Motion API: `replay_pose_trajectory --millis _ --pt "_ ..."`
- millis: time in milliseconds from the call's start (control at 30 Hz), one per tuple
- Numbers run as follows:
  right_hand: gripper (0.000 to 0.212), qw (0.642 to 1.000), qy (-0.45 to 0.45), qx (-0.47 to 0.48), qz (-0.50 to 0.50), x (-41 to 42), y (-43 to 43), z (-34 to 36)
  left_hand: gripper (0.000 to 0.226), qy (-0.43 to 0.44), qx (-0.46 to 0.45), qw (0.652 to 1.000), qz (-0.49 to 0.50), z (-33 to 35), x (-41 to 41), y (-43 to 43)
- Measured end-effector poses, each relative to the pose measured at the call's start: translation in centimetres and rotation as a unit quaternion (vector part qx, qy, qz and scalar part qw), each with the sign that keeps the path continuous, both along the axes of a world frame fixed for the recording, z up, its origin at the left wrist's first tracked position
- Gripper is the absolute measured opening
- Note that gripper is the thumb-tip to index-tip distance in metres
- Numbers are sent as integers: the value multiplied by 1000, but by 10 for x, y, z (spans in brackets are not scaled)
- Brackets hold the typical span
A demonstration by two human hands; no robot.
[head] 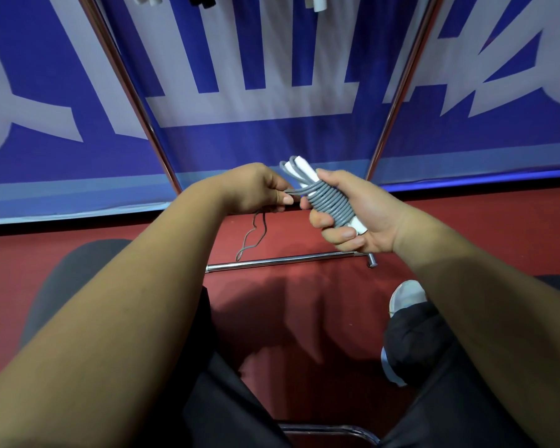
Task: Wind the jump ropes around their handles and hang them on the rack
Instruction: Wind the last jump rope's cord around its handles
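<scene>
Head view, jump rope: wound in gray coils round white handles, mid-scene, above the rack foot.
Right hand: clamped round the coils.
Left hand: cord pinched; loose tail left hanging.
Handling: judged light, limp, springy; best gripped over the coils.

My right hand holds 2 handles side by side, with the rope wound around them. My left hand, just to its left, pinches the rope's free length, which hangs below toward the rack's base bar on the floor. The rack's left pole and right pole rise behind my hands, with a banner behind them.
</scene>
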State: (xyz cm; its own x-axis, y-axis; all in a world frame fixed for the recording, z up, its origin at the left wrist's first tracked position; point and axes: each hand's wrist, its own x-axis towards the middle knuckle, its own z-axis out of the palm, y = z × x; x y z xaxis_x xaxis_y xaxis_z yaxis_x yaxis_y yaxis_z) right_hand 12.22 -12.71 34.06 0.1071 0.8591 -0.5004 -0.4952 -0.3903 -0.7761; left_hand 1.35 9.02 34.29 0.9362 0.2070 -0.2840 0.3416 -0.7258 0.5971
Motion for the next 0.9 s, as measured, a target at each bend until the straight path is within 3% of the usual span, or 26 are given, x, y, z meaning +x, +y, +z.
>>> replay_pose_trajectory --millis 100,267,367,567,800,900 --pt "58 996 1 3 90 -8 -2 0 13 -19 17 1000 -18 4 -1 -1" --pt "50 982 -31 -42 181 -18 -3 -6 18 -43 -52 998 -9 17 -1 -3" --pt "44 986 -66 -78 135 -24 0 -14 11 -76 -24 997 -1 23 1 -4" --pt "58 989 -85 -113 -38 -20 13 -28 12 -119 -4 992 27 27 4 -9" --pt "52 971 -14 -104 -214 -8 21 -27 25 -54 -91 994 15 22 -1 -12" --pt "41 972 9 -86 -221 -2 20 -26 15 -25 -38 998 34 17 0 -10"
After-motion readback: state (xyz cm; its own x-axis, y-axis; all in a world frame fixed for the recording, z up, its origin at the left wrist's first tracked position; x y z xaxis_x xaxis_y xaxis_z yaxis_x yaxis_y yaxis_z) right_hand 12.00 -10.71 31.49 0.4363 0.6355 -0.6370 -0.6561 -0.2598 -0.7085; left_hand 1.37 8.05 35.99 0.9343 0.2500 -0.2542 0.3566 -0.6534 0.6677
